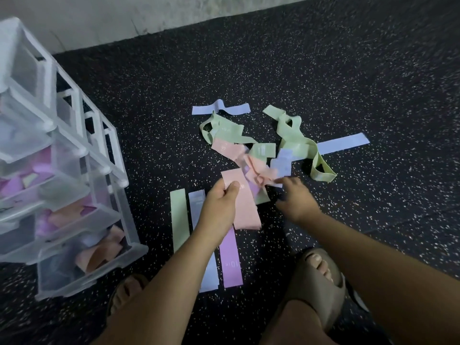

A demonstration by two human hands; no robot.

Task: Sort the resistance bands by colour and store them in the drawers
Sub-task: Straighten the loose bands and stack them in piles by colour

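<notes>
Grips: the left grip [220, 204] is pinched on the upper end of a pink band [245, 212], thumb on top; the right grip [296, 197] is set at the near edge of the tangle [258, 168], its fingertips blurred, so whether anything is pinched cannot be told.
Pink band: held flat over the floor [323, 70], its lower end overlapping the top of the purple strip [231, 260]; whether it is caught in the tangle cannot be told.
Step, as judged: pink is being separated from the mixed heap.
Doing it well: the tangle is best held down or loosened with the right grip while the band is drawn out slowly, since elastic pulled hard may drag the green and blue loops along.
Sorted row: a green strip [179, 217], a blue strip [196, 202] and the purple strip are laid side by side; pink is best laid beside them, not across.
Drawer unit [82, 155]: well apart at the left, with pink and purple bands seen through its fronts.
</notes>
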